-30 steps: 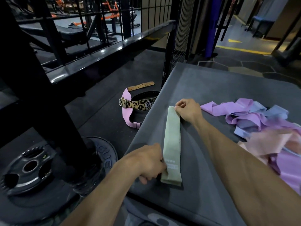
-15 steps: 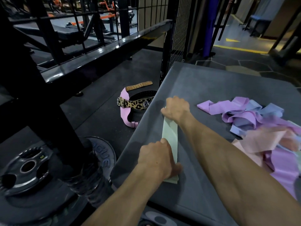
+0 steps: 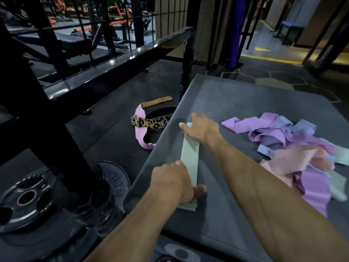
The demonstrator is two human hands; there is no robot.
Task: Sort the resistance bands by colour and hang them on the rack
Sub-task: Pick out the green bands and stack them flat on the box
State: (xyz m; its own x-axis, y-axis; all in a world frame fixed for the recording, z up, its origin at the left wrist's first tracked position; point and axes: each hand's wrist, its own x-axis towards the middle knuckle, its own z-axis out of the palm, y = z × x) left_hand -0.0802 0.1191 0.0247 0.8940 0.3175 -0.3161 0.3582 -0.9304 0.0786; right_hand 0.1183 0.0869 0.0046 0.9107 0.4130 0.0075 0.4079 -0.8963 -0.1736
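The fingers (image 3: 184,126) of the right hand (image 3: 201,127), pinched a second ago, are now spread flat on the far end of the pale green band (image 3: 189,156). The near end is pressed under the left hand (image 3: 173,181); its finger curl cannot be told. The band has been smoothed at frame centre on the grey table (image 3: 236,103). Sorting is judged barely begun: the band pile (image 3: 294,144) at right is untouched, and nothing is hung.

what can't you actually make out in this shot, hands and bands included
Head view:
- Near end of the pale green band: covered by the left hand, so its grip there is unclear.
- Far end: under the right hand, which is motion-blurred.
- Pile of bands: tangled and overlapping, blurred at the right; no count possible.
- Leopard-print belt: partly hidden behind the grey pad's edge.
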